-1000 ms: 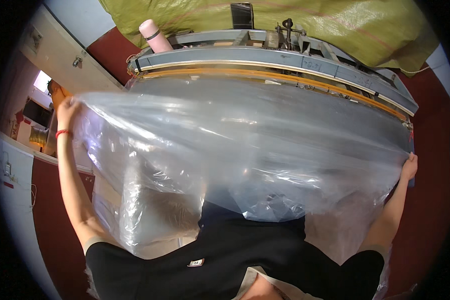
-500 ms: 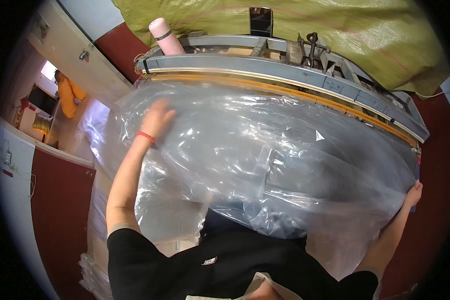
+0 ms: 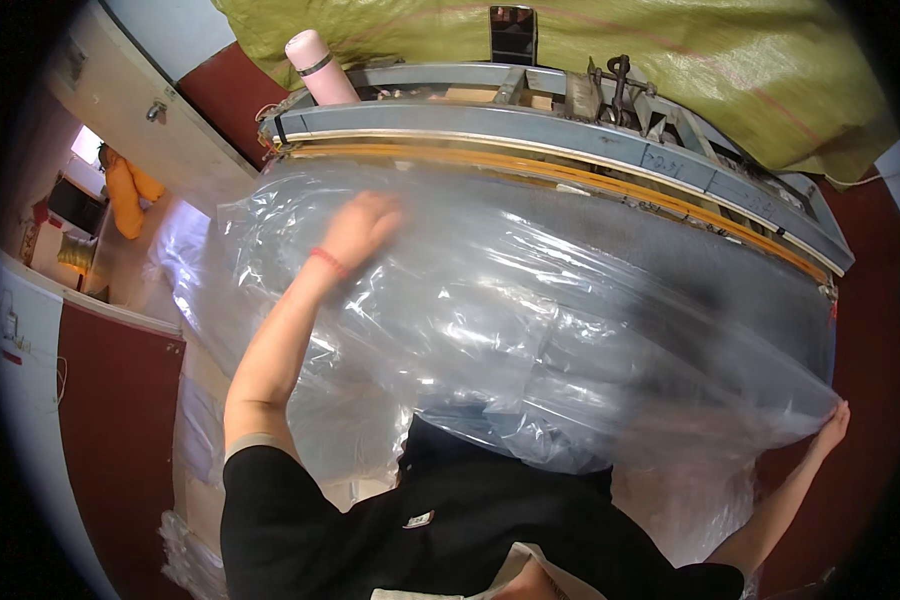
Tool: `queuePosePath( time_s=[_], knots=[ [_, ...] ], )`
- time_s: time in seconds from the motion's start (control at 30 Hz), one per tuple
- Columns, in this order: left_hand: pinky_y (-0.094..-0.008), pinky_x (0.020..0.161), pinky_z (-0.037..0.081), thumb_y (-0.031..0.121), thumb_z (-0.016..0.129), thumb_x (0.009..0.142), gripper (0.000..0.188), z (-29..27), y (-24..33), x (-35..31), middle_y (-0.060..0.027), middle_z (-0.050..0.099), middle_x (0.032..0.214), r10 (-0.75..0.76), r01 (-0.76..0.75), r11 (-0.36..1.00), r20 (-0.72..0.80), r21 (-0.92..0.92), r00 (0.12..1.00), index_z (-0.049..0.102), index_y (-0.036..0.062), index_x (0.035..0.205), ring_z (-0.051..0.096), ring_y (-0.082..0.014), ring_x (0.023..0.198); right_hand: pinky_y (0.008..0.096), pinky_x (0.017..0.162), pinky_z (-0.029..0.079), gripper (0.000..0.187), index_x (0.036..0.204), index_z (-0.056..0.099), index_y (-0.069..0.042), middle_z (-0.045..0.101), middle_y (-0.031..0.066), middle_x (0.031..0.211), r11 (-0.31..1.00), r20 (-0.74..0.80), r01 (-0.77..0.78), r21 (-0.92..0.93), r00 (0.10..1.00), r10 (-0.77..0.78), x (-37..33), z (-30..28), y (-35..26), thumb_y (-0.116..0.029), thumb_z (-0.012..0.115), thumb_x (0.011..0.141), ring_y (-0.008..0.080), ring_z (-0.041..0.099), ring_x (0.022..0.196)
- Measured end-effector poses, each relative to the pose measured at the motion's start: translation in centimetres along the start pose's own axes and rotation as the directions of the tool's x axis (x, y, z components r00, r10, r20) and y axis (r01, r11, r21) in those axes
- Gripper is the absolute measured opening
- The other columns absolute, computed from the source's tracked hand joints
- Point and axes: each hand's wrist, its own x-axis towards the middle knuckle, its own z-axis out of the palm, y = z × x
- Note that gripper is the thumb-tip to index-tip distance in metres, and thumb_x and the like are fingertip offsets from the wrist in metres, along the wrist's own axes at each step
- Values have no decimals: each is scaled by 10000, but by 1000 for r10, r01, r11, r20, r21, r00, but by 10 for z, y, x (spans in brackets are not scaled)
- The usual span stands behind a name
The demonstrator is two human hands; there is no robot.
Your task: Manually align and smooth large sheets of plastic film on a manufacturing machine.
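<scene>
A large sheet of clear plastic film (image 3: 470,320) lies wrinkled and shiny over a dark grey work surface (image 3: 770,280) and hangs down over its near edge. My left hand (image 3: 363,232), with a red cord at the wrist, is on the film at the left of centre. Its fingers look stretched out, though blurred by motion. At the far right, beyond the surface's end, my right hand (image 3: 836,424) pinches the film's corner and pulls it taut in folds.
Behind the surface runs a grey metal frame (image 3: 420,120) with orange strips (image 3: 530,165) along it. A pink bottle (image 3: 322,70), a dark phone-like slab (image 3: 513,36) and a metal clamp (image 3: 620,90) stand at the back. A green-yellow sheet (image 3: 710,60) hangs behind. More film lies at the left.
My left hand has moved right across the film. My right hand has drawn the corner down toward me, baring more of the dark surface at the right and back.
</scene>
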Motion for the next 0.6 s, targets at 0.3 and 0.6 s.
queuePosePath(
  time_s=[0.3,0.6],
  knots=[
    [-353,617,433,187,656,708,189,34,17,32,-122,578,663,-175,188,982,-257,27,950,589,21,772,546,-272,671,256,828,379,378,1059,530,-1,545,55,997,990,-205,-5,141,978,34,-55,-41,-15,-324,496,867,140,493,923],
    [-367,732,437,146,628,727,124,31,24,32,-120,571,686,-224,236,970,-147,66,963,554,47,716,550,-282,714,262,776,396,338,1027,555,-17,551,40,960,989,-205,84,120,977,-58,-47,-21,-19,-309,511,863,137,498,871]
  ],
)
